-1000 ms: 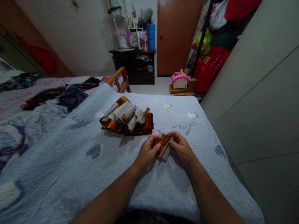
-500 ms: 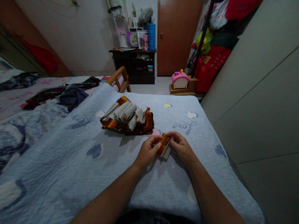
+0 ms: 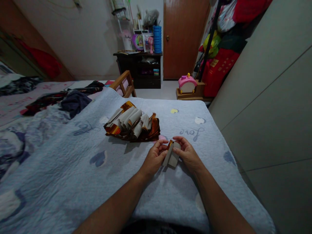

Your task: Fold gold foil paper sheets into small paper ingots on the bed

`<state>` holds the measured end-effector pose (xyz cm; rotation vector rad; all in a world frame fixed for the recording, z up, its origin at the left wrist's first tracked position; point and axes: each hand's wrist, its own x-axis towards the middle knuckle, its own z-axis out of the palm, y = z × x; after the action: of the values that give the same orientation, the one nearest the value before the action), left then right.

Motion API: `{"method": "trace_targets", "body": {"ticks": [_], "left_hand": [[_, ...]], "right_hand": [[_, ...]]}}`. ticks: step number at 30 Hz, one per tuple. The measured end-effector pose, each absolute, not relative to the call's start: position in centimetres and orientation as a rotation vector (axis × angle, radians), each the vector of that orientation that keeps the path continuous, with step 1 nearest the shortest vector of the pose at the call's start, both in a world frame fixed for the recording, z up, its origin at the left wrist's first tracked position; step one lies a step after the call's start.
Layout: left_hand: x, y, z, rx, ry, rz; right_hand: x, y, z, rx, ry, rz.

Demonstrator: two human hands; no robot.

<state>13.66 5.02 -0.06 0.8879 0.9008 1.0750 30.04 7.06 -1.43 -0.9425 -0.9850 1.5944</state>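
Note:
Both my hands pinch a small folded paper (image 3: 172,156), pale grey on the side facing me with a gold-orange edge at its top. My left hand (image 3: 153,159) grips its left side, and my right hand (image 3: 188,155) grips its right side with the fingers curled over the top. The paper is held just above the light blue quilt (image 3: 73,169). Behind my hands lies a pile of folded gold-and-white papers (image 3: 133,122) on the quilt.
Dark clothes (image 3: 73,99) lie on the bed at the left. A wooden chair (image 3: 124,84) stands at the bed's far edge. A dark shelf unit (image 3: 143,70), a brown door (image 3: 181,39), a pink toy house (image 3: 186,84) and red bags (image 3: 220,70) stand beyond. A grey wardrobe (image 3: 268,97) runs along the right.
The paper in my hands has been folded or turned: its gold face showed before, and now mostly the pale grey side faces me. My hands have stayed in place.

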Motion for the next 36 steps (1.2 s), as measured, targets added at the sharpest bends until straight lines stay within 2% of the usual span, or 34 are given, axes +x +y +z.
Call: {"method": "trace_targets", "body": {"ticks": [8, 20, 36], "left_hand": [[13.5, 5.2, -0.2, 0.866, 0.873, 1.142], [13.5, 5.2, -0.6, 0.775, 0.79, 1.138], [12.3, 5.3, 0.1, 0.793, 0.883, 1.231]], "right_hand": [[30.1, 7.0, -1.2, -0.968, -0.943, 1.565], [30.2, 6.4, -0.7, -0.96, -1.114, 1.728], [29.9, 6.5, -0.4, -1.071, -1.053, 1.673]]}}
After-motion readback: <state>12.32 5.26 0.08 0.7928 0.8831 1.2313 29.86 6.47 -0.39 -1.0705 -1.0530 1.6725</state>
